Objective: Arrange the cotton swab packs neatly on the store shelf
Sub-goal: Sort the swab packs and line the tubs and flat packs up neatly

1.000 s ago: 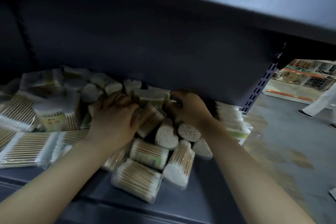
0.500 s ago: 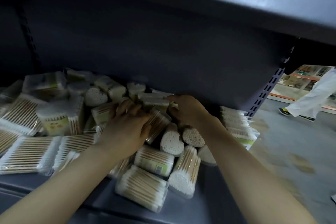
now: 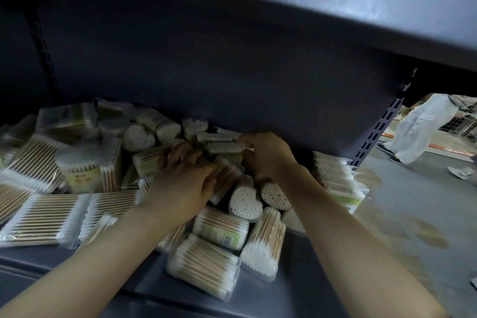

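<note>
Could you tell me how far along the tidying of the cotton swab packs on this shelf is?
Early to midway. Done: the flat packs at the left lie roughly side by side, and a stack stands at the right end of the shelf. In hand: the right hand pinches a pack at the back, and the left hand rests on the heap. Left: the heart-shaped packs in the middle lie jumbled at mixed angles.

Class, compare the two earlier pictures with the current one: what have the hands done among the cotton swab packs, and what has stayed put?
Little changed. The right hand still grips a pack at the back of the pile, and the left hand still rests on the packs beside it, fingers shifted slightly. The heart-shaped packs and flat packs stayed in place on the shelf. A passer-by walked further in.
</note>
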A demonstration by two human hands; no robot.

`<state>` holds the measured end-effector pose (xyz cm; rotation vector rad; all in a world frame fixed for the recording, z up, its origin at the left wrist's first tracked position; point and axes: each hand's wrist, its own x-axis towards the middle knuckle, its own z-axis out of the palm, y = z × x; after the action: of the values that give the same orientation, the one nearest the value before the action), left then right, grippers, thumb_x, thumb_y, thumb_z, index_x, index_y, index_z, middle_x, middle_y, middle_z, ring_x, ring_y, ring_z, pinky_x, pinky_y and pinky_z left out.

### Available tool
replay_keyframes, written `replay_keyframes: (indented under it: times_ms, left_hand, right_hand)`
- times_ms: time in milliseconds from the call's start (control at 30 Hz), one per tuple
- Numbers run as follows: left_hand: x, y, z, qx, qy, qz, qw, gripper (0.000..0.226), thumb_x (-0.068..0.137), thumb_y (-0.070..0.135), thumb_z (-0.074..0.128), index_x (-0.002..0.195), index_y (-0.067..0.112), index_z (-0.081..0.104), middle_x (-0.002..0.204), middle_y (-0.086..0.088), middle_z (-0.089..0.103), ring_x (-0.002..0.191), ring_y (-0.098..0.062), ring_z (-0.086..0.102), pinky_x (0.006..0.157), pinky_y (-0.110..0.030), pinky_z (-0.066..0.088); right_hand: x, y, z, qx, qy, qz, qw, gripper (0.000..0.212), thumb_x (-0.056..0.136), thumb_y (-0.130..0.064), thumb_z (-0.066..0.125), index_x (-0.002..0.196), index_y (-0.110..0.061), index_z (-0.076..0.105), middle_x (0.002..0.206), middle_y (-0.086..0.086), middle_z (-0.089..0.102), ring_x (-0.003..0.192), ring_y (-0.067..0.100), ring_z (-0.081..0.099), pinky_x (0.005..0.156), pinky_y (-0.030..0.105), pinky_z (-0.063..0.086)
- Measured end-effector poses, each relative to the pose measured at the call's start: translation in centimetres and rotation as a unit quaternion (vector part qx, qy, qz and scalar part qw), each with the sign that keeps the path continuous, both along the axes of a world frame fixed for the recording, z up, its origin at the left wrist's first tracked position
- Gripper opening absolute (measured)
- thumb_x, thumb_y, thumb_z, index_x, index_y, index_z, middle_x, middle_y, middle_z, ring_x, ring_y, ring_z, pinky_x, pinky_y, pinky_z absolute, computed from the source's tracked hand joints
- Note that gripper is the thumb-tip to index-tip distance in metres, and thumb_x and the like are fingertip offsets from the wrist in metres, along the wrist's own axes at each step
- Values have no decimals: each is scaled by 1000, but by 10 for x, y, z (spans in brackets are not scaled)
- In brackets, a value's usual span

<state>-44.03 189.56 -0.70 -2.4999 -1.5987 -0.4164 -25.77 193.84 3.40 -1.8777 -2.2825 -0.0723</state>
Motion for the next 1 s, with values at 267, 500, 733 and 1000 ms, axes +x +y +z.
replay_keyframes:
  times_ms: [267,500,733,1000]
  left_hand:
    - [7,-6,4,-36,-26,15,999,43,94,42,31,131,30,48,146,0,34,139,-28,13,112,-44,14]
    - [9,-9,11,-6,-42,7,999,45,78,37,35,94,17,71,101,-10,68,103,-44,56,84,-58,47]
    - [25,-22,21,19,-121,13,992,46,80,34,36,106,15,68,109,-11,65,110,-40,52,91,-51,41]
    - [58,-35,30,71,-165,-33,983,52,76,36,36,108,6,65,97,-15,67,92,-39,61,78,-50,51]
  right_hand:
    - [16,-18,6,60,65,-9,996,26,93,-18,48,116,-16,61,116,5,63,107,26,56,86,39,48]
    - [32,-42,12,138,159,4,978,25,90,-14,54,114,-10,62,108,10,66,95,26,62,81,41,51]
    - [44,-70,21,192,240,2,952,21,90,-6,53,109,-7,61,91,3,65,83,16,61,73,27,48]
    - [64,-98,27,205,297,-26,932,22,91,-6,51,110,-10,60,83,-8,57,81,6,56,64,1,39]
